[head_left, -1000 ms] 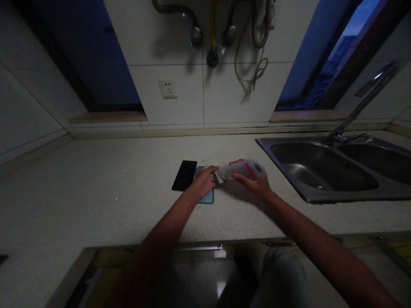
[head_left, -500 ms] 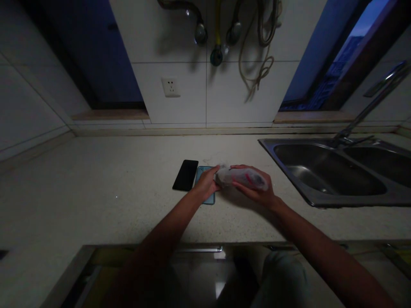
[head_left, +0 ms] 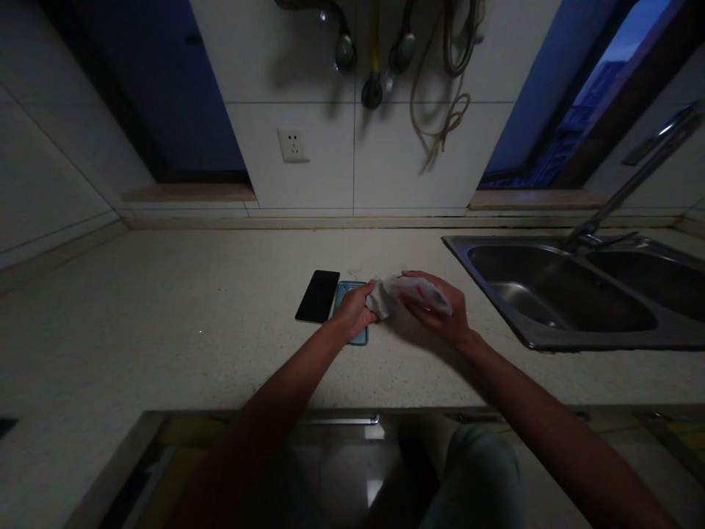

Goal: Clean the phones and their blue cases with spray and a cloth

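Over the pale speckled countertop [head_left: 192, 316] my right hand [head_left: 440, 312] grips a clear plastic packet with pink markings [head_left: 419, 292]. My left hand [head_left: 355, 308] is closed on a white sheet [head_left: 380, 300] coming out of the packet's left end. Under my left hand lies a teal phone case [head_left: 359, 336], partly covered. A black phone [head_left: 318, 295] lies flat just left of the case, touched by neither hand.
A steel double sink [head_left: 567, 294] with a tall faucet [head_left: 633, 184] takes up the right side. A wall socket [head_left: 293, 145] and hanging hoses [head_left: 435, 88] are on the tiled back wall. The counter's front edge runs above a dark open cabinet [head_left: 341, 470].
The packet has come lower and nearer to my right hand, and more of the white sheet shows at its left end between my hands.
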### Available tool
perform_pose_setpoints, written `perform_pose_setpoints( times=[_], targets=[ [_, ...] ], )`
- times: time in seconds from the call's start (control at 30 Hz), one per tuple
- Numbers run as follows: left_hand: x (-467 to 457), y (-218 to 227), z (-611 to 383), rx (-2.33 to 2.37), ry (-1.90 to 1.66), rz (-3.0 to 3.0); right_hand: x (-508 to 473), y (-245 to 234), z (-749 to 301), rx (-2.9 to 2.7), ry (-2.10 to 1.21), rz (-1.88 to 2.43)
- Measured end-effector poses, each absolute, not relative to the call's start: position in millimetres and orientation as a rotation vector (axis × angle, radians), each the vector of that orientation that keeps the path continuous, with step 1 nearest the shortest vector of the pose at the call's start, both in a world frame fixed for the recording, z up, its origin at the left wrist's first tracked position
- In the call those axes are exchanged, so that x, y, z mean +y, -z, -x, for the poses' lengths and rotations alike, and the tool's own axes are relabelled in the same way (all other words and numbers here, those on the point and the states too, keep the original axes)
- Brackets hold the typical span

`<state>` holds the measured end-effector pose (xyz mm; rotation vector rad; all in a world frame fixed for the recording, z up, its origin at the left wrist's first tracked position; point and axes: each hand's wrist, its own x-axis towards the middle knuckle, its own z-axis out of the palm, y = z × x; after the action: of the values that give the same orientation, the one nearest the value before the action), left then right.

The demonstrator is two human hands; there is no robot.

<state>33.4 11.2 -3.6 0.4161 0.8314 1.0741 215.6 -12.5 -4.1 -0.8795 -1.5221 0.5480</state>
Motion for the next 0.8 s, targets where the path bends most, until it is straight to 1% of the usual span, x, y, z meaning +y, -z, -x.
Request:
perform_pose_setpoints(
  times=[0.13,0.27,0.4,0.5,0.67,0.8],
  targets=[
    [12.1,-0.5,-32.9,0.831,-1.078,-0.359,-6.2,9.3,-215.2,-1.432,-0.346,1.0],
    [13.0,-1.9,-31.0,0.816,-1.078,-0.328,-3.1,4.8,-220.1,-1.266,-0.307,1.058],
    [13.6,-1.0,-30.1,0.787,-1.081,-0.336,-0.5,2.5,-230.0,-1.555,-0.3,1.065],
    [15.7,0.7,-29.8,0.782,-1.107,-0.328,-1.0,5.1,-231.4,-1.557,-0.295,1.064],
    [17.3,1.4,-24.6,0.831,-1.056,-0.355,4.8,7.4,-225.4,-1.242,-0.514,0.988],
    [16.3,-0.5,-20.0,0.859,-1.022,-0.414,16.9,6.7,-225.4,-0.983,-0.834,0.863]
  ],
)
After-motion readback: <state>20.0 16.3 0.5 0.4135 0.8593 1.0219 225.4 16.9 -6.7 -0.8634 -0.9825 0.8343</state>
